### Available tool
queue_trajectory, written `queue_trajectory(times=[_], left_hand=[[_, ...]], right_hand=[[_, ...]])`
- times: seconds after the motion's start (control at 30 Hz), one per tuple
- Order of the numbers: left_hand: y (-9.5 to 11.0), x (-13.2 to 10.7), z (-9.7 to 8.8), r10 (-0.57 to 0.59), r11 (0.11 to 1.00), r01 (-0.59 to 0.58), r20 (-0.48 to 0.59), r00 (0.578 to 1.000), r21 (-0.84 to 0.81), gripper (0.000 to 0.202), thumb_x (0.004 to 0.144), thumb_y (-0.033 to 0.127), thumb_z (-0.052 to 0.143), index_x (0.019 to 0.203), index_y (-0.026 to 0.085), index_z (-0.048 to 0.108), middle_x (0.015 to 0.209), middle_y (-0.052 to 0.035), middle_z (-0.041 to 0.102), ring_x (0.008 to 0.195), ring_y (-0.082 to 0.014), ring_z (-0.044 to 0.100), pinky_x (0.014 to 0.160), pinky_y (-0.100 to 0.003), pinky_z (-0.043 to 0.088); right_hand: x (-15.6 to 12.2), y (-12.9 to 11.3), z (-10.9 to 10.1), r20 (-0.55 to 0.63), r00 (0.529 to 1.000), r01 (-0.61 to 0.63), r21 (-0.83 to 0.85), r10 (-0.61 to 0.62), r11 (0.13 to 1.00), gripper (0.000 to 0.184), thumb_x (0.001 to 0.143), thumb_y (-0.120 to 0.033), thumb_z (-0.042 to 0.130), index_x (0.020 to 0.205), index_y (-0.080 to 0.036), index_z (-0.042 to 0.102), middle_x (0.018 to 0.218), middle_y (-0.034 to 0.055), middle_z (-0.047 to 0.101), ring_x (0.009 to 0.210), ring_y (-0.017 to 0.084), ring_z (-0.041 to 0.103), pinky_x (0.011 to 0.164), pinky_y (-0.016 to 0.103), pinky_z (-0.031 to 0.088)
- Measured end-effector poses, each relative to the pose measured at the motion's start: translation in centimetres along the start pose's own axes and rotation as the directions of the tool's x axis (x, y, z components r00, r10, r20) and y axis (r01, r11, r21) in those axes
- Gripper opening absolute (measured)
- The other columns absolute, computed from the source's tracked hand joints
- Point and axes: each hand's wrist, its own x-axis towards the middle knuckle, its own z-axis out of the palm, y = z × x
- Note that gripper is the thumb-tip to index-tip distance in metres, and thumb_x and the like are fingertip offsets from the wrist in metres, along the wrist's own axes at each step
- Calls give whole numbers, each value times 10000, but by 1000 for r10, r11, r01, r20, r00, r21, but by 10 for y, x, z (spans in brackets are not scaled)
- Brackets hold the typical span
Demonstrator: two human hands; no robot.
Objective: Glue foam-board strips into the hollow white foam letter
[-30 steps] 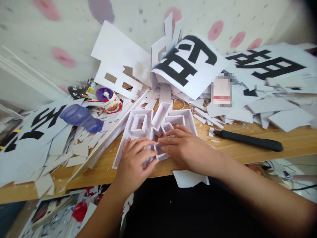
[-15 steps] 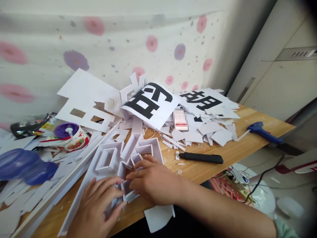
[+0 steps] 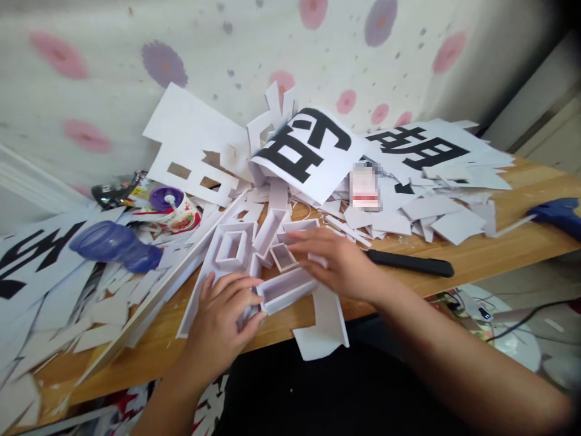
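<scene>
A hollow white letter form with raised walls, apparently foam board point(image 3: 218, 254), lies on the table in front of me. My left hand point(image 3: 229, 309) curls at its near side, thumb and fingers pinching the wall by the end of a long open-topped section point(image 3: 290, 289). Over the right part of the form reaches my right hand point(image 3: 342, 260), its fingers stretched out and touching the walls, its thumb hidden. A small square box section point(image 3: 284, 257) shows between the hands. Near my right wrist lies a black utility knife point(image 3: 411, 263), partly covered.
A bent white sheet piece point(image 3: 324, 327) overhangs the table's front edge. White offcuts point(image 3: 109, 309) and printed character sheets point(image 3: 308, 148) surround the work. A long white strip point(image 3: 158, 290), a blue bottle point(image 3: 115, 245), a paper bowl point(image 3: 186, 215) and a blue glue gun point(image 3: 558, 215) lie around.
My view has shifted, so the table appears higher. The right hand has moved back from the small inner sections toward the right, uncovering the long section. The left hand stays at the form's near side.
</scene>
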Motion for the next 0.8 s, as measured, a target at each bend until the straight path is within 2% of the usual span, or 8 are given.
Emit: queue_trajectory(times=[0.07,0.13,0.27,0.37,0.5,0.67,0.8], left_hand=[[3,1,-1,-24,1000,24,10,1000,-10,79,880,189,578,888,266,561,1138,-14,708,1111,-285,579,1071,-591,225],[4,1,-2,-45,999,46,12,999,-17,89,878,181,589,888,263,555,1139,-10,707,1109,-280,577,1081,-595,211],[6,1,-2,-52,998,52,11,999,-28,93,881,181,595,900,260,550,1142,-6,707,1105,-271,572,1085,-599,203],[7,1,-2,-58,998,59,18,998,-35,96,882,179,592,907,260,549,1141,-2,706,1105,-264,571,1092,-591,203],[8,1,-2,-91,995,92,27,996,-38,127,865,168,590,928,258,526,1142,-7,705,1101,-255,582,1117,-589,173],[10,1,-2,-129,989,130,26,991,-68,210,849,169,604,986,253,470,1166,-33,693,1124,-250,586,1136,-593,176],[10,0,-2,-132,988,133,25,991,-74,258,845,164,618,1005,255,438,1173,-39,686,1133,-250,586,1141,-602,167]], right_hand=[[-5,7,-9,-109,994,-29,16,31,999,268,919,-139,544,1134,-206,689,1275,112,677,1204,226,613,1020,444,483],[-11,12,-13,-129,991,-29,-10,27,1000,242,910,-142,566,1101,-207,699,1196,104,711,1146,234,640,974,445,520],[-21,15,-11,-50,999,2,-133,-8,991,168,902,-174,595,1014,-191,719,1173,117,709,1079,276,648,902,485,547],[-23,15,-10,-42,999,1,-187,-9,982,151,898,-173,598,992,-182,716,1167,127,704,1063,284,646,888,501,547],[-23,13,-12,-40,999,0,-197,-9,980,151,898,-171,598,998,-182,710,1166,124,698,1065,275,637,899,496,539],[-18,1,-8,58,997,57,-194,-46,979,179,894,-190,610,1042,-199,710,1213,123,672,1078,287,605,929,519,500],[-14,-5,-3,91,994,84,-196,-67,977,190,896,-196,612,1058,-195,711,1215,124,665,1067,285,594,935,516,483]])
